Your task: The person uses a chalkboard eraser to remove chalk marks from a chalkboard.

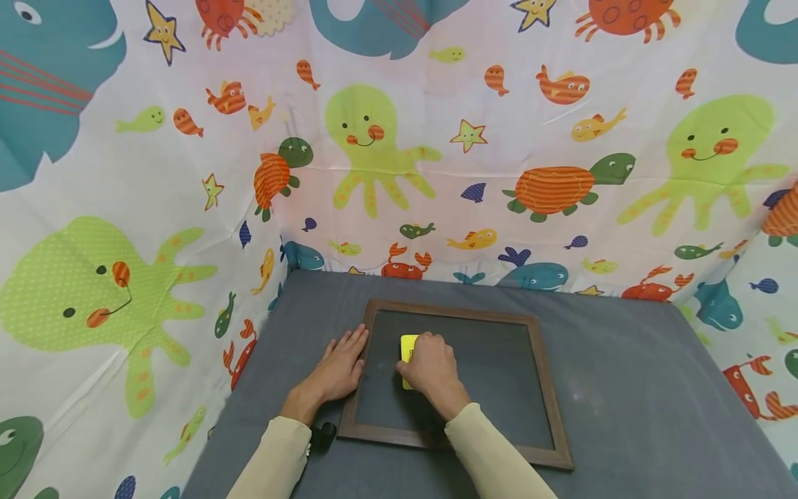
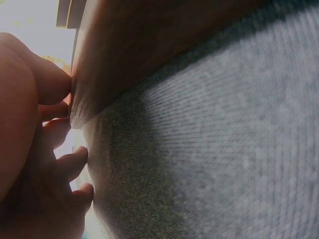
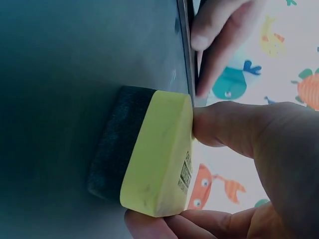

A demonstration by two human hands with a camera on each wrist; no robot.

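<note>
Gripping yellow eraser point(image 3: 144, 152) — right hand point(image 1: 433, 369)

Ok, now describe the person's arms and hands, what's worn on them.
The left sleeve and right sleeve are pale cream and long, ending near the wrist. The left hand and right hand wear no gloves. A black object shows beside the left sleeve; whether it is worn is unclear.

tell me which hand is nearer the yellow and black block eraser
Right: the right hand grips the eraser; the left hand is away from it, touching the left edge of the brown-framed dark board.
</note>
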